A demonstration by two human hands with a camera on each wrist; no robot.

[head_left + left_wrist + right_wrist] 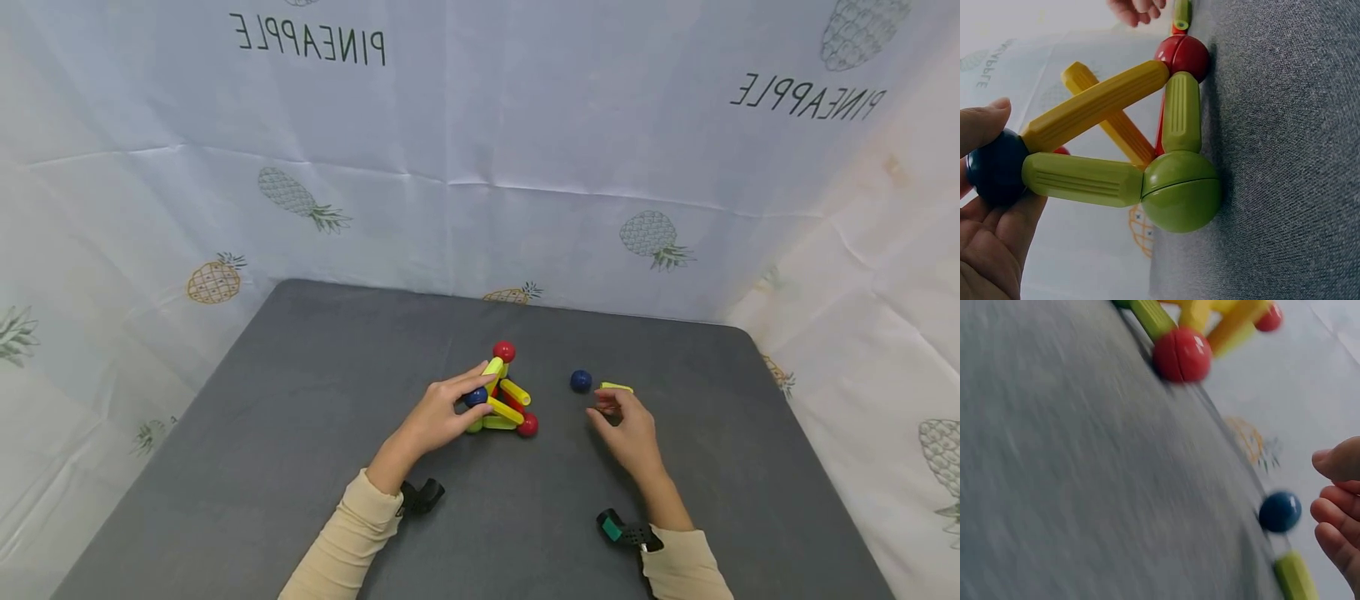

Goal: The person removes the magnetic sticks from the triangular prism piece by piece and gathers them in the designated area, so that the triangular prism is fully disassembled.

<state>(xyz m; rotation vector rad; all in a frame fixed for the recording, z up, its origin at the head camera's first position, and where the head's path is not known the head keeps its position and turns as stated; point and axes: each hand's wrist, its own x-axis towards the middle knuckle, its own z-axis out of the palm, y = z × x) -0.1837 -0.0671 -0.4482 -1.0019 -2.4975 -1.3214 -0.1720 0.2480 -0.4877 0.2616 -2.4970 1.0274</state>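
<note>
A frame of magnetic rods and balls stands on the table. My left hand [435, 417] holds its raised dark blue ball [999, 167] between thumb and fingers. From that ball a yellow rod [1097, 106] slants down to a red ball [1190, 57], and a green rod [1085, 180] runs to a green ball [1181, 192]. A second yellow rod [516, 392] sticks out with one end free. Another red ball [504, 351] is at the back. My right hand [630, 433], fingers loosely bent, hovers with nothing visibly gripped, near a loose blue ball [581, 381] and a yellow-green rod [617, 387].
The grey table [315, 358] ends at a white pineapple-print cloth [450, 233] hanging behind and beside it. Black straps [423, 497] with small devices sit on both wrists. The right wrist view is blurred.
</note>
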